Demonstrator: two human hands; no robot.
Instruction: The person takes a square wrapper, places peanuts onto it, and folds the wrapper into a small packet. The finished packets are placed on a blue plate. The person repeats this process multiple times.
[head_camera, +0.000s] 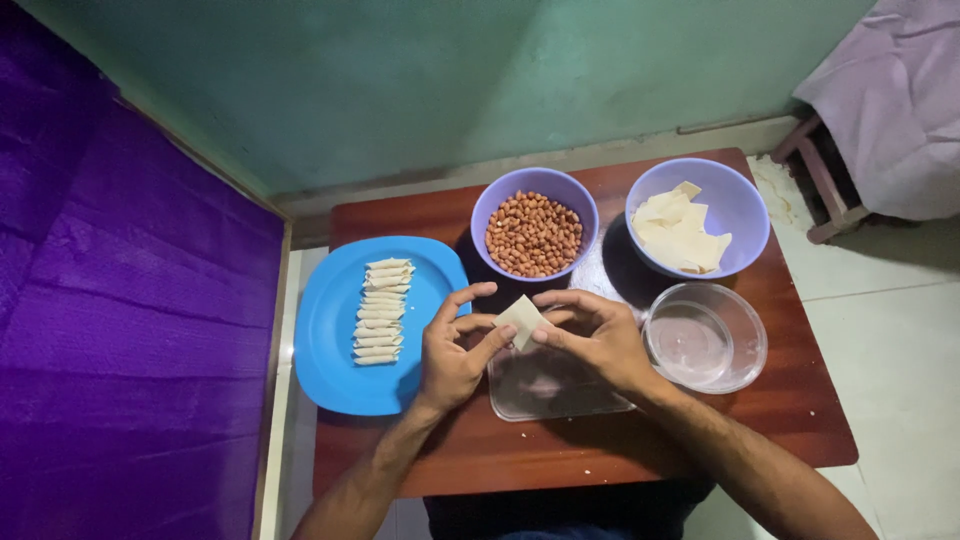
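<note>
Both my hands meet over the middle of the wooden table (600, 450), pinched together on one small pale dough square (521, 318). My left hand (452, 352) has its thumb and forefinger closed on the square's left edge, and my right hand (598, 335) has its fingertips closed on the right edge, so the sheet hangs between them just above a clear flat tray (550, 395). I judge the square to be very light, thin and limp, likely to sag or tear if I pull it hard, so it is best held by its edges or corners with a gentle pinch, not pressed in the middle. Just right of my right hand sits a clear glass bowl (706, 338); I cannot tell whether anything is in it. To my left lies a blue plate (335, 330) with a neat column of small rolled dough pieces (380, 312), lying side by side. Farther off, a purple bowl of peanuts (533, 235) stands just beyond my fingers, and beside it, to the right, a second purple bowl (740, 205) holds a loose stack of cut dough sheets (678, 232). Beyond the table is a green wall (450, 70).
</note>
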